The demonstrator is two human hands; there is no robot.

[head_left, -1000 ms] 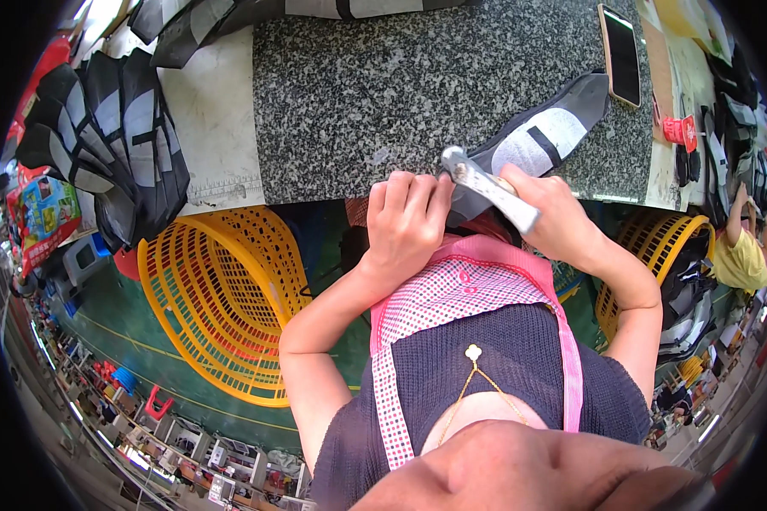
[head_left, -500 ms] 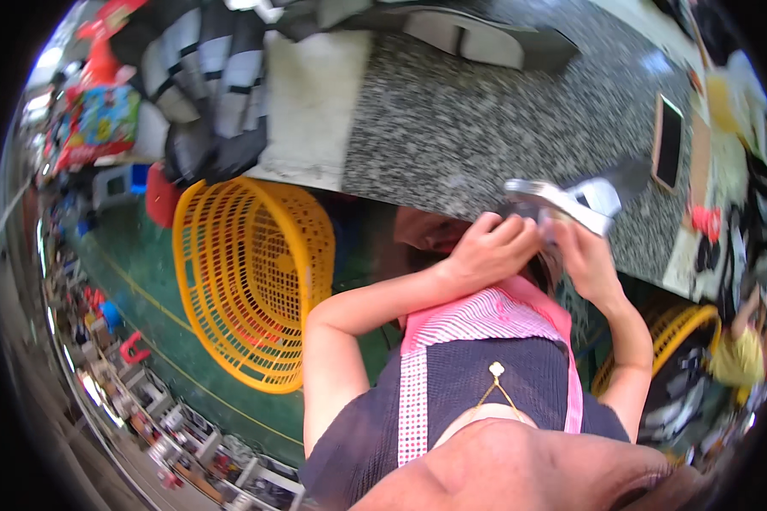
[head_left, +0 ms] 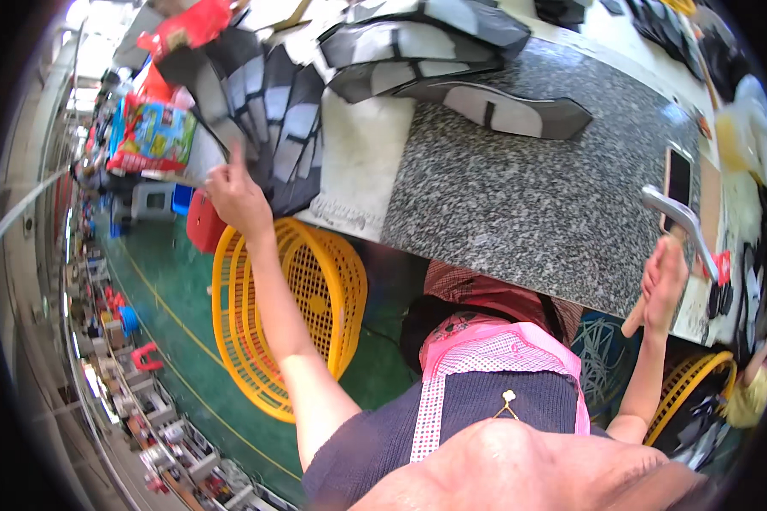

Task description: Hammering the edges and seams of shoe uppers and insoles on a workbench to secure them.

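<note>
My left hand (head_left: 240, 203) is stretched out to the far left, at the near end of a fanned pile of grey and black fabric panels (head_left: 302, 128). Its fingers are closed at the lower end of one grey panel (head_left: 209, 94) that slants off the pile's left side; the exact grip is partly hidden. At the right edge of the table, my right hand (head_left: 663, 277) is wrapped round the wooden handle of a hammer (head_left: 683, 220). The curved metal head points up, beside a phone (head_left: 677, 177).
More grey panels (head_left: 494, 111) lie stacked at the back of the speckled stone slab (head_left: 520, 196). Below the table's left part stands a yellow plastic basket (head_left: 349, 289); another yellow basket (head_left: 682, 383) sits at the lower right. A colourful packet (head_left: 158, 136) rests beside the pile.
My hands have parted from the table's front edge. The left has reached out to the panel pile; the right has moved right, holding the hammer upright. The view has shifted, showing more of the table.
</note>
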